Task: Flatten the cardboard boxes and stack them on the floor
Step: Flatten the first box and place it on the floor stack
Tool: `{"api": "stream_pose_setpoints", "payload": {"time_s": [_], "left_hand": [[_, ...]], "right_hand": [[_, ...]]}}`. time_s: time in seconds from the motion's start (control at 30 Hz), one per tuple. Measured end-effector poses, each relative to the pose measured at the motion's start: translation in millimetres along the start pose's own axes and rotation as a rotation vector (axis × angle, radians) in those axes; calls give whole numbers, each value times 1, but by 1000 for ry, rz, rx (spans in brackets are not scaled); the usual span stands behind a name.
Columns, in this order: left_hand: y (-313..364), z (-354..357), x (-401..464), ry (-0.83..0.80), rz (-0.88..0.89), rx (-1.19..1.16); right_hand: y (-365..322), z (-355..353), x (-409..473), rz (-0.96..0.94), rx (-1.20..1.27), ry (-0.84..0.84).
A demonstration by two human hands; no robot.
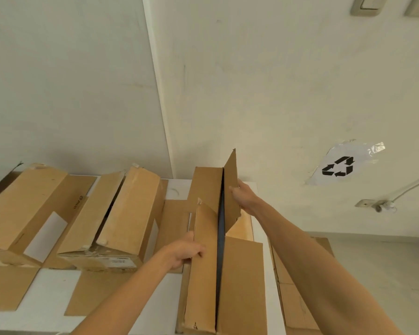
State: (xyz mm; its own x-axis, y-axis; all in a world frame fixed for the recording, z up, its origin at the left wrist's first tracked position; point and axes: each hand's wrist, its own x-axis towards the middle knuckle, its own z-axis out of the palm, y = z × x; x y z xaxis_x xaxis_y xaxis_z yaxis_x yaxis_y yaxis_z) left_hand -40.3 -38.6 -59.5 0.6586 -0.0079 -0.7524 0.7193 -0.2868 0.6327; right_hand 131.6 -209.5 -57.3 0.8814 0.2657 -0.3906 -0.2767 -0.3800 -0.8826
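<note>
A long brown cardboard box (203, 274) lies lengthwise on the white table (53, 293), its top flaps parted by a narrow dark gap. My left hand (184, 252) grips the left top flap near its middle. My right hand (242, 197) holds the raised right flap at the far end, thumb on the inner face. Two more unflattened boxes sit to the left: one in the middle (121, 213) with a split top, one at the far left (22, 204). Flattened cardboard (295, 293) lies on the floor to the right of the table.
The table stands against a white wall with a corner edge (155, 88). A recycling sign (341, 165) is taped to the wall at right. A wall socket with a white cable (382, 204) sits low on the right. Light floor (385, 262) shows beyond the flattened pile.
</note>
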Motion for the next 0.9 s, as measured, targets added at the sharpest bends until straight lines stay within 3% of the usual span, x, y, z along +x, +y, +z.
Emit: {"api": "stream_pose_setpoints", "payload": {"time_s": [0.1,0.37,0.77,0.9], "left_hand": [[3,-7,5,92,2,-24],[30,-14,23,140,120,-107],[36,-17,34,295,157,-222],[31,-26,29,255,171,-344]], "right_hand": [[6,7,5,23,65,-14],[6,26,11,76,106,-157],[30,56,5,16,117,-142],[21,39,6,-10,110,-106]]}}
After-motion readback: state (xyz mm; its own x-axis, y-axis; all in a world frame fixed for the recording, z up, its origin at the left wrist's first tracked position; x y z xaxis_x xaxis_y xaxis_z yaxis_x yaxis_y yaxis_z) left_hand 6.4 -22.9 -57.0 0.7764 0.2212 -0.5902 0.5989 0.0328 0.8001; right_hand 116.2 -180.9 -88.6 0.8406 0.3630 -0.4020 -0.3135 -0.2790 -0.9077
